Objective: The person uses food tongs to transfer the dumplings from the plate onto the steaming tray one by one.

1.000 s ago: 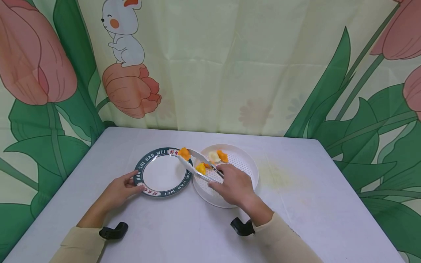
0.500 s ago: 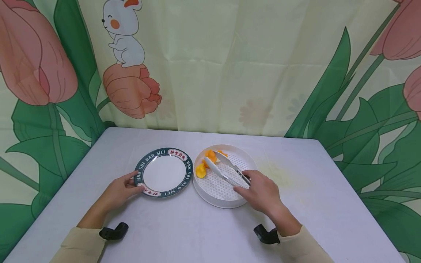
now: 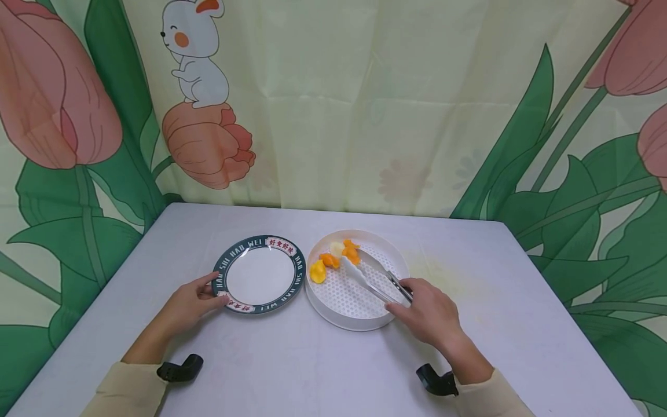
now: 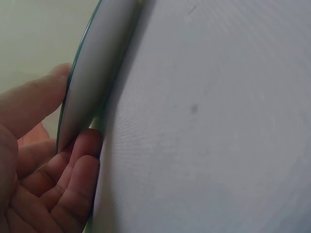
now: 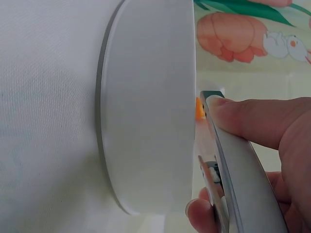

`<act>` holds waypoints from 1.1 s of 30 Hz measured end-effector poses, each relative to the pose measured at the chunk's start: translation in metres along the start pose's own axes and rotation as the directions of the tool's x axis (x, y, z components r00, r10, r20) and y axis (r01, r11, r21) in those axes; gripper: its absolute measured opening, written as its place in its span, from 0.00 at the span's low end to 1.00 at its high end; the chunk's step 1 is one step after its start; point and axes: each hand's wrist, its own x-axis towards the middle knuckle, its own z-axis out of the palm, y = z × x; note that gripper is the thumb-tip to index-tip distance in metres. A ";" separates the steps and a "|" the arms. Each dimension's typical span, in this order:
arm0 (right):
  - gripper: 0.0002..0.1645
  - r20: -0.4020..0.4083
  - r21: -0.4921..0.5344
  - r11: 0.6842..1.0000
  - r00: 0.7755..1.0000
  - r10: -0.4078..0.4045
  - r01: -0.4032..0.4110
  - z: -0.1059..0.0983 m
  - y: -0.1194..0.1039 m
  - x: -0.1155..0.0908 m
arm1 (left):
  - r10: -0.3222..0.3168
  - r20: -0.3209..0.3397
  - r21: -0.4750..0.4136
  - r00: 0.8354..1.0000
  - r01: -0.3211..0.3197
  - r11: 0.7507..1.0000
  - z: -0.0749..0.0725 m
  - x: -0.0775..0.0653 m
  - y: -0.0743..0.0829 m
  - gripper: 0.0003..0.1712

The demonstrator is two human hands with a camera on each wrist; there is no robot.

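My left hand (image 3: 182,307) pinches the near-left rim of a plate (image 3: 221,260) with a dark green lettered border and white centre. In the left wrist view, the thumb is on top of the plate's rim (image 4: 92,73) and the fingers are curled under it. My right hand (image 3: 429,310) grips metal tongs (image 3: 372,284) over a round white perforated tray (image 3: 359,324). The tongs' tips stand apart at an orange piece (image 3: 351,253). Beside it in the tray lie a pale piece (image 3: 337,249), another orange piece (image 3: 329,260) and a yellow piece (image 3: 318,271).
Plate and tray stand side by side, rims close together, on a white-covered table (image 3: 281,365). Behind the table hangs a curtain (image 3: 365,116) printed with tulips and a rabbit. A black wrist camera (image 3: 179,368) is worn at each sleeve.
The tongs have swung right from the plate's edge to over the tray, carrying an orange piece back among the others. My right hand has moved right and nearer; the left hand stays on the plate.
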 end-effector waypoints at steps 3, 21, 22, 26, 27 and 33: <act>0.35 0.016 -0.008 1.000 1.000 0.009 -0.009 0.000 0.001 0.000 | -0.002 0.000 0.001 1.000 0.002 1.000 0.000 0.001 0.000 0.52; 0.37 0.046 -0.036 0.999 0.999 0.015 -0.014 0.000 0.000 0.003 | 0.000 -0.007 -0.003 1.000 0.000 1.000 0.000 0.000 0.000 0.52; 0.37 0.043 -0.035 0.999 0.999 0.015 -0.014 0.000 0.000 0.003 | 0.001 -0.008 -0.002 1.000 -0.001 1.000 0.000 0.000 0.000 0.52; 0.37 0.030 -0.027 1.000 0.999 0.013 -0.012 0.000 0.001 0.003 | 0.001 -0.007 0.001 1.000 -0.001 1.000 0.000 0.000 0.001 0.52; 0.38 0.025 -0.022 1.000 1.000 0.013 -0.012 0.000 0.001 0.003 | 0.002 -0.008 0.003 1.000 -0.002 1.000 0.000 0.000 0.001 0.52; 0.39 -0.031 0.031 0.999 0.999 -0.016 0.017 -0.001 -0.005 0.001 | 0.002 -0.009 0.003 1.000 -0.002 1.000 0.001 -0.001 0.001 0.52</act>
